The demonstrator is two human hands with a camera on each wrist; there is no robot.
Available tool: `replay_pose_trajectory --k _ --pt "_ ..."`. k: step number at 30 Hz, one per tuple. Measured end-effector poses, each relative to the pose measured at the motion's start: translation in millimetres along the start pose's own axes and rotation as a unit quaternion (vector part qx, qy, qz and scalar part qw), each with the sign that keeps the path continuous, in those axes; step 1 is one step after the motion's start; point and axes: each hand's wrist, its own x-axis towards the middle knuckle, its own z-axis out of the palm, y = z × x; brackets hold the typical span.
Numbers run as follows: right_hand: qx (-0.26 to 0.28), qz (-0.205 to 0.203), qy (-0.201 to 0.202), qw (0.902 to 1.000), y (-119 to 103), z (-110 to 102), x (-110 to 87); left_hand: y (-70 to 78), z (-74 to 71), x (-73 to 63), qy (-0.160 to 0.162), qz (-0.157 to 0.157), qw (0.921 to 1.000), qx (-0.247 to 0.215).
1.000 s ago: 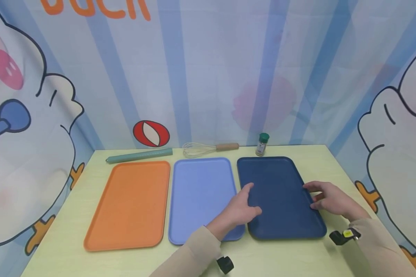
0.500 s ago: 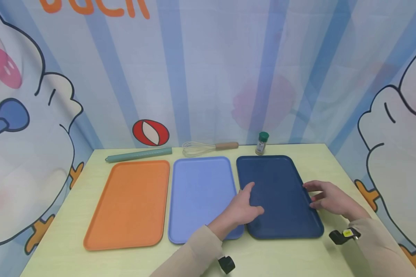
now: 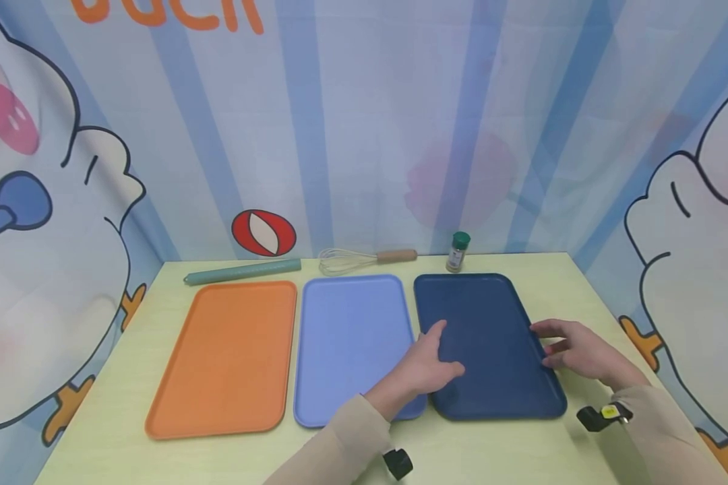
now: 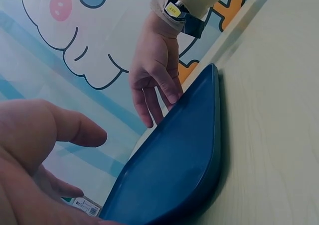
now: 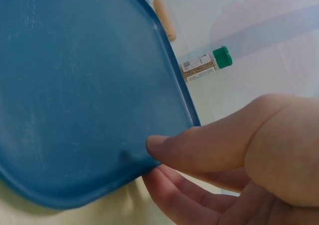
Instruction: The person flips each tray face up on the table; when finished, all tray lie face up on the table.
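A navy blue tray (image 3: 488,350) lies on the right of the table between my two hands. My left hand (image 3: 423,367) is at its left edge, fingers spread loosely. The thumb is over the tray's surface, and in the left wrist view this thumb (image 4: 82,130) stands apart from the tray. At the right edge is my right hand (image 3: 576,347), its relaxed fingertips at the rim. The right wrist view puts the right thumb (image 5: 199,148) at the rim with the other fingers beside and below it. Part of the tray's left rim is hidden by my left hand.
A light blue tray (image 3: 354,337) and an orange tray (image 3: 230,357) lie to the left. Behind the trays are a green stick-like thing (image 3: 243,271), a whisk (image 3: 397,256) with a wooden handle and a green-capped spice jar (image 3: 456,256). A printed curtain (image 3: 364,135) hangs behind.
The navy tray's near right corner has shifted slightly left. My left hand has moved slightly right, while my right hand has stayed almost still at the rim.
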Motion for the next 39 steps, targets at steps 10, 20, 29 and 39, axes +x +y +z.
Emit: replay_pose_trajectory --k 10,20,29,39 --pt "-0.008 -0.005 0.000 1.0000 0.6 -0.2 -0.9 -0.3 0.8 0.2 0.000 -0.002 1.0000 -0.001" --pt "-0.021 0.001 0.001 0.9998 1.4 -2.5 0.1 1.0 -4.9 -2.5 0.000 0.010 0.9999 0.012" --pt "-0.039 0.015 0.031 0.9986 -2.2 -3.0 -0.3 -6.4 -25.2 -4.6 -0.008 0.043 0.9973 0.059" --pt "-0.152 -0.059 0.139 0.9768 -10.7 -2.3 2.7 -31.8 -76.2 -7.0 0.042 0.149 0.9798 0.126"
